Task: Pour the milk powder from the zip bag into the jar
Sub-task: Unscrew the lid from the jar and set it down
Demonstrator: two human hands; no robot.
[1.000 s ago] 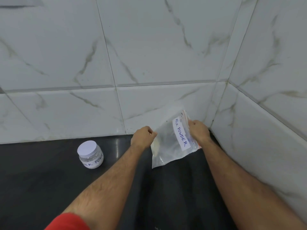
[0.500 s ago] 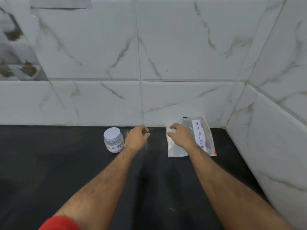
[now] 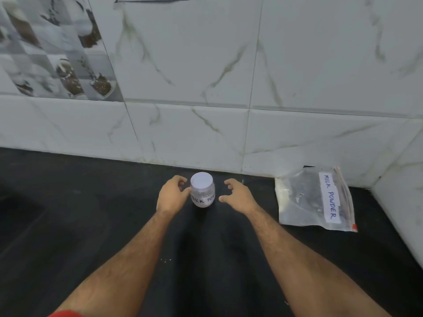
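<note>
Jar (image 3: 202, 193) between hands — left (image 3: 172, 195) touching, right (image 3: 238, 196) apart — both uncurled.

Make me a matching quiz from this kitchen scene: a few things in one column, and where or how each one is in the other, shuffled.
Things:
1. jar
2. zip bag
3. left hand
4. right hand

States:
A. lying flat on the counter near the corner
B. open, beside the jar, not touching it
C. upright, white lid on
D. thumb against the jar's side

Pairs: 1-C, 2-A, 3-D, 4-B
</note>
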